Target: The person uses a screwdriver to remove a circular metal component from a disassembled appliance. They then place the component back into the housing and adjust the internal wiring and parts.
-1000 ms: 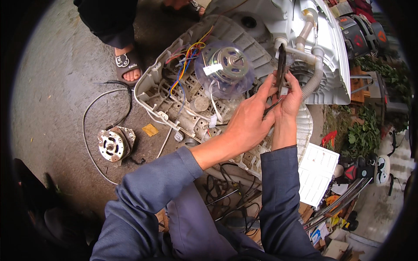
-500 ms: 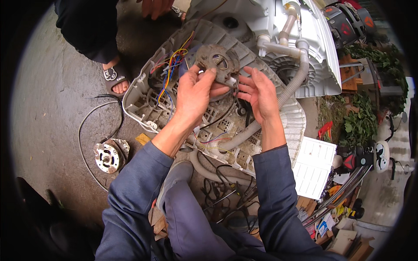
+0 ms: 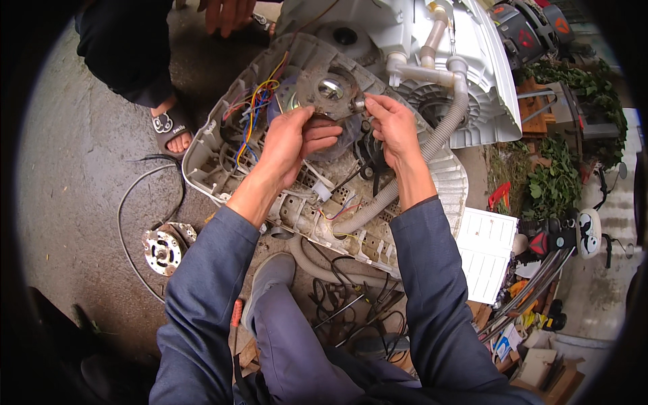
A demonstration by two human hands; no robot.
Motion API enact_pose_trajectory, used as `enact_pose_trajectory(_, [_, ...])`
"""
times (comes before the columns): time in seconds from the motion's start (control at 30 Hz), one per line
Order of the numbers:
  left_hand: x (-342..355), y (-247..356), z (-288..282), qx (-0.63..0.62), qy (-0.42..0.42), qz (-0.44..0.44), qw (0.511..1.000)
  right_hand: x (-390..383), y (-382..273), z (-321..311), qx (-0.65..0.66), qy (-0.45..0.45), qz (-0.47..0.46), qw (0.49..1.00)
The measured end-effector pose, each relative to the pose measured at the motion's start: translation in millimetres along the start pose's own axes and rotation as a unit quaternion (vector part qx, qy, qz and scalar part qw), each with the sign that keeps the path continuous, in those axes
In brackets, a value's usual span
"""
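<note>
The round plate (image 3: 312,86) at upper centre is mottled grey-brown, the small piece (image 3: 358,104) on its right silvery. Wires (image 3: 254,111) to the upper left are yellow, blue and red. The hose (image 3: 451,123) is grey, the casing (image 3: 496,101) at upper right white, the sleeves (image 3: 206,280) dark blue, the leaves (image 3: 557,185) at right green.

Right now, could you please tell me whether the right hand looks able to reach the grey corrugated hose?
Probably yes: the grey corrugated hose runs close beside the right hand, with nothing seeming to block the way, though that hand appears busy pinching at the ring-shaped part.
</note>
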State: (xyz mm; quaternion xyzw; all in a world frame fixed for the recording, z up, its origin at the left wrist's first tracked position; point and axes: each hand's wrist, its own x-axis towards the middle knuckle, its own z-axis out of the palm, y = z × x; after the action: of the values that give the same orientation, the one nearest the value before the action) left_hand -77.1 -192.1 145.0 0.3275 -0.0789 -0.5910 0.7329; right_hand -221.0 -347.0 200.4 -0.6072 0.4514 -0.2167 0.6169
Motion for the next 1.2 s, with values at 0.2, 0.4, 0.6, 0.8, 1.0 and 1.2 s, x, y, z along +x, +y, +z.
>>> enact_pose_trajectory(0.2, [5,-18,-6,0.105,0.027,-0.045,0.993,4,3,2,-0.108,-0.021,-0.027,0.994])
enact_pose_trajectory(0.4, [9,-26,-2,0.092,0.065,-0.078,0.991,12,22,2,-0.145,0.026,-0.049,0.988])
enact_pose_trajectory(0.6, [11,-24,-9,0.145,0.091,-0.099,0.98,18,51,6,-0.179,0.039,-0.078,0.98])
enact_pose_trajectory(0.8, [11,-13,-22,0.417,0.133,-0.04,0.898,24,58,2,-0.214,0.036,-0.091,0.972])
enact_pose_trajectory(1.0, [9,-14,-19,0.641,0.205,0.332,0.661,25,55,-3,-0.193,0.029,-0.067,0.978])
enact_pose_trajectory(1.2, [36,-10,-53,0.648,0.037,0.308,0.696,28,52,-2,-0.219,0.027,-0.071,0.973])
